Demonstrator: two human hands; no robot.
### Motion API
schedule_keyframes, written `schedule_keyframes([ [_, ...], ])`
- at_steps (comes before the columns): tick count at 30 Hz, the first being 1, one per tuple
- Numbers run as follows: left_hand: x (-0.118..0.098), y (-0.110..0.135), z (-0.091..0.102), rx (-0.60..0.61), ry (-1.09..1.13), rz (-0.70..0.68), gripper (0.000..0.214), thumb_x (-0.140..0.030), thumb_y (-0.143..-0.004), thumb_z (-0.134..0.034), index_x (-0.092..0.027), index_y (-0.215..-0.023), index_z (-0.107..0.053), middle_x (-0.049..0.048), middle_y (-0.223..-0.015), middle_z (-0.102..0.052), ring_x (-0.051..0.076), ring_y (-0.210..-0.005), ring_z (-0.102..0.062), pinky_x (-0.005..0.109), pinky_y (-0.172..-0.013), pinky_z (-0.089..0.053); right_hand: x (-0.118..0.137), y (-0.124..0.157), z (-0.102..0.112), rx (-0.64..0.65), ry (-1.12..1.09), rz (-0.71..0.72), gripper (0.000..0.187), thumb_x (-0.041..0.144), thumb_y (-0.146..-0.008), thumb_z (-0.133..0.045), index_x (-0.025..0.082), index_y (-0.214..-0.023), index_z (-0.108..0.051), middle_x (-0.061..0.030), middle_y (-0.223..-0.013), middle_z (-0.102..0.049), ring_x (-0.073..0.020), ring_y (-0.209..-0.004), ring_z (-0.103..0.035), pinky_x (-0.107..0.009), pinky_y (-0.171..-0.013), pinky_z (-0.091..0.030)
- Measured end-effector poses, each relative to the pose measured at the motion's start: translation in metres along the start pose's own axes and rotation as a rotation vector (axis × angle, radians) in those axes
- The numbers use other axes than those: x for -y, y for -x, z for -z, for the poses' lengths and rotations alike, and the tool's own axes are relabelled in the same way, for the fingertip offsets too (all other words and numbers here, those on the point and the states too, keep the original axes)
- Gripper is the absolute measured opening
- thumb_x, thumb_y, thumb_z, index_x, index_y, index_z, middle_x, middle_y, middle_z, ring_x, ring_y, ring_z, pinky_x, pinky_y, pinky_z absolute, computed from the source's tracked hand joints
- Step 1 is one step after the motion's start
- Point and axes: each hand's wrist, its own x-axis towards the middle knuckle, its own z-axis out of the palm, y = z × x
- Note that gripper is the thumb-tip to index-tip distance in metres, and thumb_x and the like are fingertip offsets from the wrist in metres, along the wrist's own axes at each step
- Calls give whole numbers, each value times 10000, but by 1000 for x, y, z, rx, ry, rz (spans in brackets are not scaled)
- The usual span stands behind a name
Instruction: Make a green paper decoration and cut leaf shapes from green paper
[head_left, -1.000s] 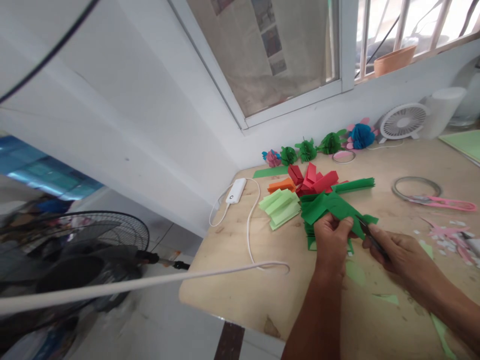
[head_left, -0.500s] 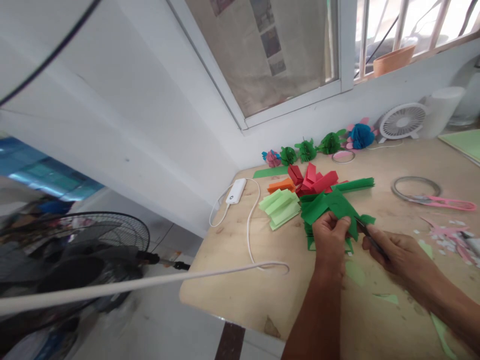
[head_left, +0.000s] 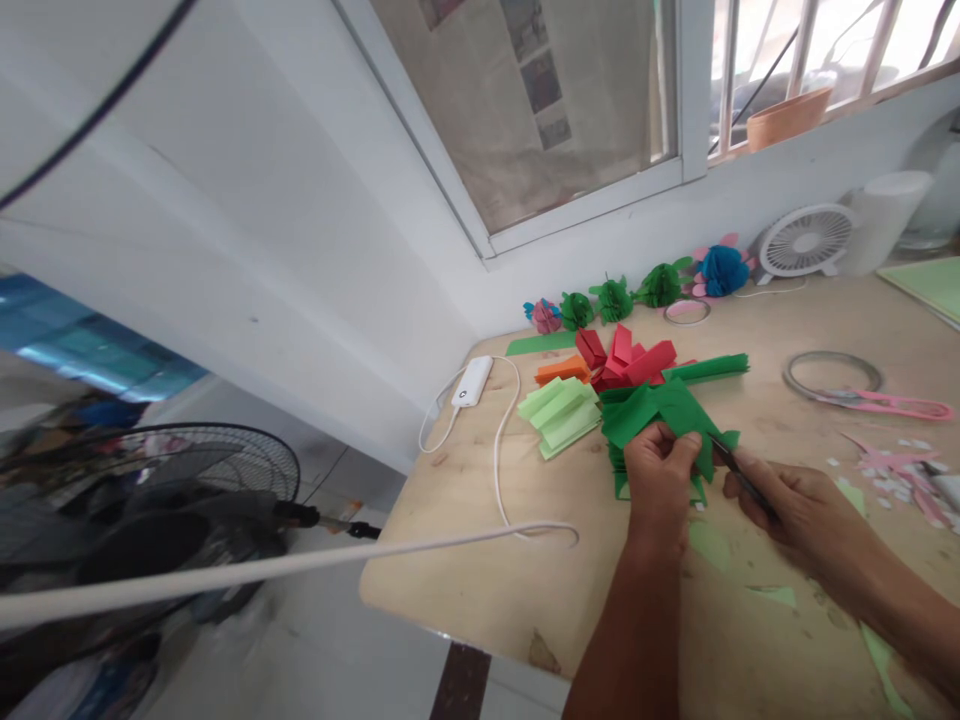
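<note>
Green sheet [head_left: 684, 412] pinched by left hand [head_left: 660, 468], at its 1 o'clock, long axis 11-to-5; dark cutting tool [head_left: 742, 478] gripped by right hand [head_left: 787, 505], sheet lying toward 10 o'clock. Left hand nearer.

Green paper [head_left: 684, 410]: thin, deep green, irregular outline; you pinch its lower edge, the sheet slanting down to the right. Cutting tool [head_left: 750, 488]: dark, slim, partly hidden in your grip, slanting up leftward, tip at the paper's right side.
</note>
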Motion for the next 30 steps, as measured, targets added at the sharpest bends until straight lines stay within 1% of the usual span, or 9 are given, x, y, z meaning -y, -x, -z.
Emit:
schedule_keyframes([
  [5,0,-2,1,3,-28,-10,131,-249,-670,-651,-140,-635,-588,-22,-543,-512,66,-477,-425,215,-529,-352,3,0,1,-4,20,2,664,863,-613,-406,221,-499,-534,14,-412,-421,-120,-426,-342,-286,-445,-259],
  [7,1,-4,1,-3,-31,9,134,-254,-655,-651,-137,-630,-588,-16,-539,-518,70,-471,-429,218,-519,-351,3,0,2,-1,22,-1,662,859,-623,-400,223,-500,-531,13,-418,-427,-121,-429,-349,-286,-447,-261],
  [11,3,-7,2,-18,-31,37,152,-266,-607,-657,-135,-605,-579,-7,-536,-526,76,-454,-435,224,-492,-346,1,-1,2,15,15,0,645,845,-640,-408,232,-441,-425,15,-411,-405,-117,-432,-346,-285,-455,-272],
  [13,2,-8,2,-15,-31,34,156,-270,-601,-657,-136,-603,-577,-7,-537,-529,76,-452,-440,223,-488,-346,0,-1,2,24,7,1,642,839,-652,-404,232,-441,-406,17,-414,-402,-114,-432,-337,-283,-453,-266],
  [17,0,-7,2,-20,-23,53,192,-299,-587,-673,-138,-596,-570,-8,-511,-525,77,-431,-438,223,-470,-345,-3,-2,2,38,3,-9,645,838,-651,-414,223,-464,-468,29,-401,-381,-103,-416,-297,-278,-436,-228],
  [21,-2,-7,2,-9,-23,70,216,-317,-568,-689,-138,-588,-571,-10,-496,-515,78,-421,-444,224,-461,-357,-7,-3,2,44,-10,-15,656,834,-654,-421,207,-560,-592,28,-401,-409,-107,-406,-297,-275,-422,-212],
  [26,-1,-9,4,-12,-37,71,186,-298,-557,-672,-137,-585,-582,-5,-516,-531,75,-432,-451,225,-472,-384,-12,-7,3,40,-7,10,652,821,-661,-440,201,-534,-595,16,-392,-429,-107,-403,-317,-273,-426,-228],
  [30,2,-10,5,-13,-34,77,216,-318,-554,-696,-139,-587,-580,-2,-541,-538,75,-453,-454,224,-485,-398,-13,-8,4,37,5,22,649,813,-670,-444,199,-561,-620,18,-392,-425,-107,-401,-313,-273,-418,-220],
])
